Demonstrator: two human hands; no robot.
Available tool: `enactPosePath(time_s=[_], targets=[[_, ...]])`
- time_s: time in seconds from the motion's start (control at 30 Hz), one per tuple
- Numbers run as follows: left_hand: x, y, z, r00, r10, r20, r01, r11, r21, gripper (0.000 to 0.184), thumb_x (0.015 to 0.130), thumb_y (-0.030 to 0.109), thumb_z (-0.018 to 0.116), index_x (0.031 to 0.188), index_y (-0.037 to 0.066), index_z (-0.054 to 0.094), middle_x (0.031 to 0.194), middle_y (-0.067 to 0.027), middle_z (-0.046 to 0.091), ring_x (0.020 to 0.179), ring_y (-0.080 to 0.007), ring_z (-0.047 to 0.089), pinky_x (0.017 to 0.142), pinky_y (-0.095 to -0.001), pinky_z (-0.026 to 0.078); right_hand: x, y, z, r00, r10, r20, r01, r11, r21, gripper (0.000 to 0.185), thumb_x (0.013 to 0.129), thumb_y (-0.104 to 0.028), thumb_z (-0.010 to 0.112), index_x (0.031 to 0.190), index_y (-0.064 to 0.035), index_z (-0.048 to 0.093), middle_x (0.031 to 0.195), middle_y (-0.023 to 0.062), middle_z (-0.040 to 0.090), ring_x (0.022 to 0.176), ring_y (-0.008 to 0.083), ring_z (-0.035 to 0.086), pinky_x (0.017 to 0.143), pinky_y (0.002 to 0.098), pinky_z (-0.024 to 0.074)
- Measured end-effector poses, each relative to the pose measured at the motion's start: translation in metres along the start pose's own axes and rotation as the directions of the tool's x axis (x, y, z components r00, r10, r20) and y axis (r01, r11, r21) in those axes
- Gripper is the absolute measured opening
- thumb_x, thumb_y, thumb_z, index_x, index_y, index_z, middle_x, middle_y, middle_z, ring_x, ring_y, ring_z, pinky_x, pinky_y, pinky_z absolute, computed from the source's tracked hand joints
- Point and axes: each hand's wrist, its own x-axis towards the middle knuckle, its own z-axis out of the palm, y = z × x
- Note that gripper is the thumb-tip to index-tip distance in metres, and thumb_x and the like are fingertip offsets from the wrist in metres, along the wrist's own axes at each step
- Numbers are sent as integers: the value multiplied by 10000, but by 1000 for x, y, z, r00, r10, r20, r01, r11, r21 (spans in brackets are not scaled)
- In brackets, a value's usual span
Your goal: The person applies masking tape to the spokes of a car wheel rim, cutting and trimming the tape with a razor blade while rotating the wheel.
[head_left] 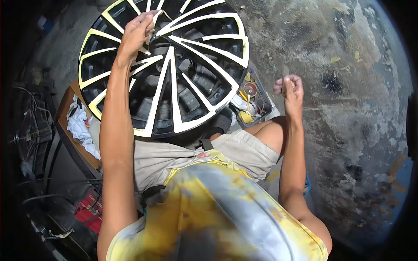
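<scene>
A large black alloy wheel rim (188,118) lies in front of my knees, its spoke faces edged in white and pale yellow that looks like masking tape. Over the upper left of the rim, near the hub, my left hand (140,31) is closed on a thin pale strip of tape (155,24). The lower end of that strip hangs close to the spokes; whether it touches them I cannot tell. My right hand (291,86) is raised off to the right of the rim, over the floor. Its fingers are curled in, with a small greyish sliver at the fingertips, too faint to name.
A plastic basket (271,105) with tape rolls and small tools stands right of the rim. On the left, a cardboard box (65,102) holds crumpled white material (79,124). A red object (90,212) and dark cables lie lower left. Yellow scraps (335,59) dot the stained concrete floor (344,126).
</scene>
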Motion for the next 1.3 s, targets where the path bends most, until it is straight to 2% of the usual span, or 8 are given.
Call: enactPosePath(time_s=[0.07, 0.17, 0.3, 0.37, 0.5, 0.77, 1.0, 1.3], targets=[[-9, 22, 10, 997, -72, -9, 72, 990, 123, 389, 1167, 367, 599, 1237, 23, 766, 770, 92, 519, 715, -35, 450, 687, -231, 398, -16, 27, -4, 997, 73, -32, -74, 997, -29, 206, 1163, -259, 610, 1200, -62, 562, 895, 33, 678, 719, 93, 592, 666, 276, 514], [-45, 46, 54, 962, 117, 246, -211, 893, 398, 413, 1159, 388, 584, 1332, 50, 747, 956, 16, 699, 843, -96, 567, 804, -248, 491, -39, 36, 12, 980, 192, -58, -193, 981, -22, 229, 1160, -269, 601, 1274, -71, 577, 841, -21, 625, 689, 59, 520, 598, 245, 401], [-123, 63, 130, 805, 8, 594, -188, 952, 242, 276, 1098, 175, 678, 1270, -24, 759, 1122, -108, 814, 934, -177, 772, 876, -376, 644, -45, 55, 22, 992, 117, 47, -110, 986, -121, 302, 1156, -258, 583, 1349, -32, 633, 810, -20, 616, 687, 63, 520, 598, 266, 410], [-164, 73, 163, 760, -208, 615, 33, 958, 284, 223, 1026, 122, 762, 1169, -47, 794, 969, -123, 835, 791, -198, 803, 743, -372, 658, -46, 50, 26, 993, 89, 84, -73, 983, -170, 295, 1153, -268, 590, 1317, -29, 650, 810, -14, 628, 690, 62, 528, 607, 267, 415], [-188, 40, 194, 798, 18, 602, -334, 845, 418, 172, 951, 137, 842, 935, -17, 767, 789, -196, 755, 699, -329, 768, 639, -421, 577, -45, 62, 26, 994, 5, 107, 19, 976, -218, 297, 1153, -307, 600, 1277, -52, 689, 816, -5, 648, 663, 69, 526, 597, 282, 417], [-161, 6, 235, 773, 237, 589, -626, 435, 647, 94, 921, 29, 734, 870, -37, 690, 1029, -279, 689, 938, -471, 721, 803, -531, 592, -53, 55, 22, 996, 27, 79, -18, 993, -121, 265, 1154, -280, 605, 1252, -55, 703, 825, -10, 640, 656, 58, 497, 585, 275, 398], [-134, 27, 243, 822, 54, 567, -514, 497, 699, 224, 974, 168, 774, 927, -42, 713, 813, -241, 716, 777, -481, 742, 684, -549, 598, -52, 49, 26, 998, 37, 59, -27, 986, -167, 241, 1154, -265, 593, 1193, -46, 686, 848, 13, 637, 684, 79, 525, 621, 289, 424], [-141, 23, 231, 783, 198, 590, -557, 645, 523, 219, 1006, 159, 746, 943, -34, 663, 951, -234, 714, 856, -472, 715, 747, -551, 576, -46, 43, 39, 997, -19, 69, 39, 954, -296, 273, 1159, -287, 548, 1206, -55, 682, 911, 71, 666, 832, 174, 617, 809, 364, 508]])
